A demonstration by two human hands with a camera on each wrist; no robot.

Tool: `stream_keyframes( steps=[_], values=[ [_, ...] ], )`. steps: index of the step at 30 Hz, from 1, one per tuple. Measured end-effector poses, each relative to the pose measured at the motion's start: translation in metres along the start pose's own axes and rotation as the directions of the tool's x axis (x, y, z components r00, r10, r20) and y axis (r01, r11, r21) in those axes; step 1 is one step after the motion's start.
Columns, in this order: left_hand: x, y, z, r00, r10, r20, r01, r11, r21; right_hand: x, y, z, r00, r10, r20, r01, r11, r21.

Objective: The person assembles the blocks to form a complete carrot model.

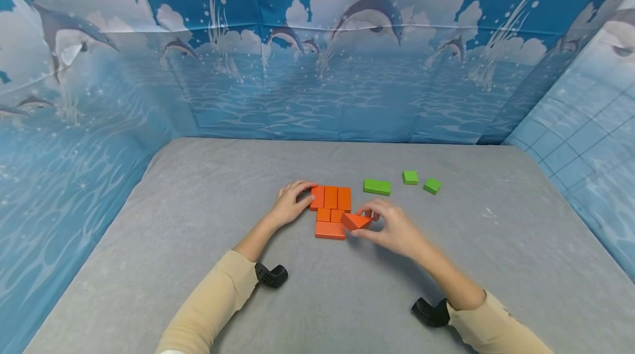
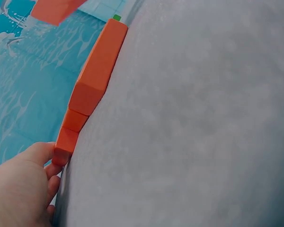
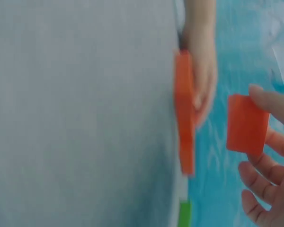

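Note:
Several orange blocks (image 1: 329, 229) lie flat against each other on the grey cloth, with three upright rectangles at the far end, small pieces in the middle and a wider rectangle in front. My left hand (image 1: 290, 203) rests beside the far-left block (image 1: 317, 197), its thumb and fingertips touching that block's edge. Just right of the group, my right hand (image 1: 394, 227) pinches an orange triangular block (image 1: 355, 222) between thumb and fingers, raised above the cloth. In the right wrist view the held block (image 3: 247, 124) shows a squarish face, apart from the others.
A green rectangular block (image 1: 377, 187) lies behind the right hand. Farther right are two small green blocks, one nearer the back (image 1: 410, 177) and one tilted (image 1: 432, 186). A blue dolphin-print curtain (image 1: 317, 95) hangs along the table's back and sides.

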State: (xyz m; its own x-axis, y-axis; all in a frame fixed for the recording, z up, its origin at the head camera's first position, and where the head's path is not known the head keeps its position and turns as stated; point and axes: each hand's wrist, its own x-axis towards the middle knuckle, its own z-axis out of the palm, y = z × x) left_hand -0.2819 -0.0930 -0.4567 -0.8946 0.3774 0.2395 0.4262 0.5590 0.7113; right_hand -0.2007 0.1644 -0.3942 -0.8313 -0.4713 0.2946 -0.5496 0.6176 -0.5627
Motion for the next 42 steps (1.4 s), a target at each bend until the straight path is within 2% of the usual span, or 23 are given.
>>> stream_keyframes(
  steps=[6, 15, 25, 42],
  values=[
    [0.0, 0.0, 0.0, 1.0, -0.001, -0.001, 0.001, 1.0, 0.007, 0.003, -0.016, 0.025, 0.995, -0.097, 0.03, 0.099, 0.99, -0.101],
    [-0.001, 0.0, 0.0, 1.0, 0.002, -0.006, -0.002, 1.0, 0.004, 0.006, -0.025, 0.043, 0.993, -0.103, 0.057, 0.114, 0.967, -0.229],
    [-0.001, 0.001, -0.001, 1.0, -0.001, -0.007, 0.001, 1.0, 0.006, 0.007, -0.023, 0.052, 0.994, -0.093, 0.06, 0.105, 0.961, -0.254],
    [-0.001, 0.004, -0.001, 1.0, -0.017, 0.006, 0.017, 1.0, 0.01, 0.008, -0.019, 0.055, 0.994, -0.092, 0.053, 0.102, 0.966, -0.238]
  ],
)
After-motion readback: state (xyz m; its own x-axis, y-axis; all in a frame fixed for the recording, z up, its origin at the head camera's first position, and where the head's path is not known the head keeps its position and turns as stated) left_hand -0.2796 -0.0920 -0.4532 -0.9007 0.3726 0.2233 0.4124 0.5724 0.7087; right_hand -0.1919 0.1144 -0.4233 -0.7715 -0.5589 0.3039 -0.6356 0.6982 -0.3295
